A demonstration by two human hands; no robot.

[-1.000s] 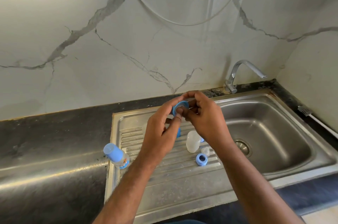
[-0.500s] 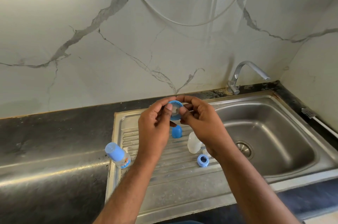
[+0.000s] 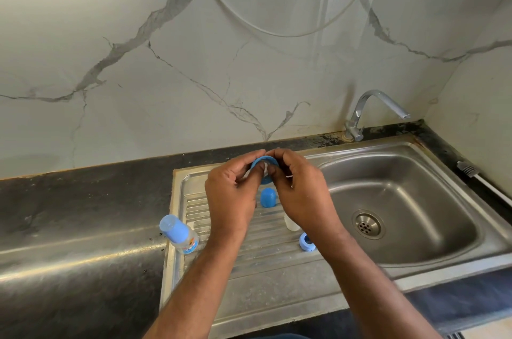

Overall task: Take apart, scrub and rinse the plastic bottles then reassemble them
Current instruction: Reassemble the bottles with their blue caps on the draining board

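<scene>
I see my left hand (image 3: 232,186) and right hand (image 3: 302,186) both pinching one blue ring (image 3: 264,162) above the drainboard (image 3: 249,283), left of the sink (image 3: 415,172).

Blue ring (image 3: 264,162) between both hands

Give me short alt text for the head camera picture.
Both hands, left hand and right hand, hold a blue bottle ring above a steel sink's drainboard, where a capped bottle, blue cap and another ring lie.

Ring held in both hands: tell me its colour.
Blue. The ring, pinched between left hand and right hand, shows only in the head view.
</scene>
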